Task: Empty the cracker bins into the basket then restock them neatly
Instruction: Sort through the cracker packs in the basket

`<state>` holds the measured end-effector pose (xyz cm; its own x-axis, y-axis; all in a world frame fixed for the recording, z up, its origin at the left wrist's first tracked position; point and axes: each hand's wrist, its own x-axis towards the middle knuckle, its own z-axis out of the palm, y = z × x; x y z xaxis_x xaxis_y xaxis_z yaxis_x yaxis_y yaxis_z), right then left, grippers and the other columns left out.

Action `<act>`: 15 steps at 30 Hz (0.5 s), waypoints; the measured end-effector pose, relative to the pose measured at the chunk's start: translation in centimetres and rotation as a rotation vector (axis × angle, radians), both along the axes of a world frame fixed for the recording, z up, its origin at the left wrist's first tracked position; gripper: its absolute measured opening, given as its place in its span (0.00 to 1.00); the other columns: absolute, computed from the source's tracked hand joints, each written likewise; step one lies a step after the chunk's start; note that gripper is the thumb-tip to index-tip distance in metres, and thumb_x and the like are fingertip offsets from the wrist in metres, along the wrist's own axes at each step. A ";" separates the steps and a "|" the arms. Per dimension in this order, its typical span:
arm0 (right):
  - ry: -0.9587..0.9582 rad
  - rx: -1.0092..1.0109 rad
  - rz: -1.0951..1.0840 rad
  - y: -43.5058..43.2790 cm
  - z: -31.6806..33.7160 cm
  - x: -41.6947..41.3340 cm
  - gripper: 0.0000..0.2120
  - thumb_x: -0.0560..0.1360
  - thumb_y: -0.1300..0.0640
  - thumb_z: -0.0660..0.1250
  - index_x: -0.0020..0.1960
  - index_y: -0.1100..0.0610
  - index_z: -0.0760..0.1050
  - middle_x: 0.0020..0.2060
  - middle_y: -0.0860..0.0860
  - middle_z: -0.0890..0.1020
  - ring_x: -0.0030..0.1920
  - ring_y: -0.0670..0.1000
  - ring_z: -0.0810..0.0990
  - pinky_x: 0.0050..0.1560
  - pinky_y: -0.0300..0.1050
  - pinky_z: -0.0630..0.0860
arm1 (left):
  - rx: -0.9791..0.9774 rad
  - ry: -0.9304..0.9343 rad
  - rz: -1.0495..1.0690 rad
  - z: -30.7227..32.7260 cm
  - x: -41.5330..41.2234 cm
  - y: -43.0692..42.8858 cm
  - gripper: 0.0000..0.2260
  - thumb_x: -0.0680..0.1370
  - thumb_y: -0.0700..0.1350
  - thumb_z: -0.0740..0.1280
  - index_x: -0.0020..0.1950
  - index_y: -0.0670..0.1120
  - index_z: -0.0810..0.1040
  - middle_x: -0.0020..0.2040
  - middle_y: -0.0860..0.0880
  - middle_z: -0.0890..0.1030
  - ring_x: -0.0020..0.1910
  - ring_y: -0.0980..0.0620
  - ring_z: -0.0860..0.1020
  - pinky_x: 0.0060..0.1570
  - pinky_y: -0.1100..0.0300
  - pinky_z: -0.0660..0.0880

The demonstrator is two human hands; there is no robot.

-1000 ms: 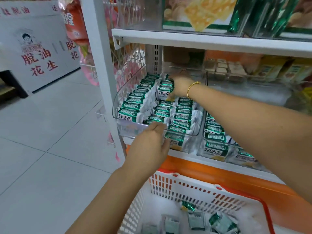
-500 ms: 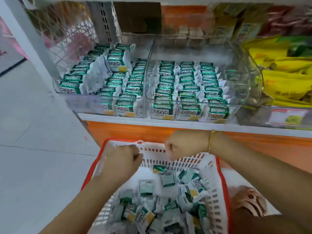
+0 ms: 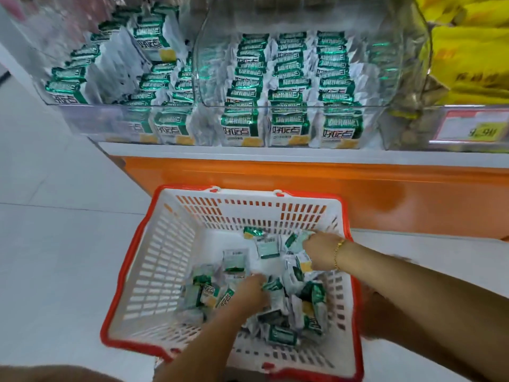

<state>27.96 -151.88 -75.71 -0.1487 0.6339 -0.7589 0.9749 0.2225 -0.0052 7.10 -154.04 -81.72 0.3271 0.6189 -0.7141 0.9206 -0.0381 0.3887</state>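
Basket [image 3: 165, 260]: holds loose packets [image 3: 278, 307].
Left hand [image 3: 252, 289]: among them, grip unclear.
Right hand [image 3: 321, 250]: likewise.
Risk: hurried grabbing may crush crackers.

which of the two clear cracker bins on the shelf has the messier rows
The left bin. Its packets lean at odd angles, and one big packet stands up at the back. The right bin holds three straight rows of packets.

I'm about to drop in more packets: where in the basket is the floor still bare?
Basket: bare floor along the left wall and the far-left corner, left of the cracker packets. Crowded from the middle to the right wall, where the left hand and right hand dig.
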 end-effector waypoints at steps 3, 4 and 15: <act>-0.034 -0.015 0.051 0.0 -1.2 -0.1 0.17 0.79 0.56 0.60 0.65 0.61 0.69 0.56 0.57 0.78 0.56 0.56 0.77 0.64 0.52 0.69 | 0.006 0.048 -0.001 -1.1 1.6 0.1 0.12 0.77 0.43 0.61 0.58 0.40 0.74 0.56 0.39 0.79 0.54 0.42 0.77 0.51 0.53 0.74; -0.044 -0.008 0.064 0.0 -1.3 -0.1 0.18 0.79 0.56 0.60 0.67 0.60 0.67 0.58 0.58 0.77 0.58 0.57 0.75 0.66 0.52 0.65 | 0.011 0.081 -0.041 -1.5 2.2 0.2 0.13 0.77 0.45 0.62 0.57 0.41 0.75 0.55 0.40 0.79 0.54 0.41 0.76 0.50 0.53 0.73; 0.003 -0.073 0.063 0.8 -0.3 -0.2 0.28 0.75 0.44 0.68 0.68 0.59 0.69 0.62 0.54 0.75 0.63 0.54 0.71 0.62 0.49 0.67 | -0.019 0.117 -0.135 -3.0 3.6 1.4 0.15 0.74 0.52 0.69 0.51 0.41 0.76 0.54 0.41 0.79 0.53 0.43 0.77 0.46 0.56 0.70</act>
<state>27.80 -151.08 -76.03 -0.1893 0.5662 -0.8022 0.9588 0.2827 -0.0267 10.68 -152.65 -84.73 0.3207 0.5609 -0.7632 0.9465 -0.1585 0.2812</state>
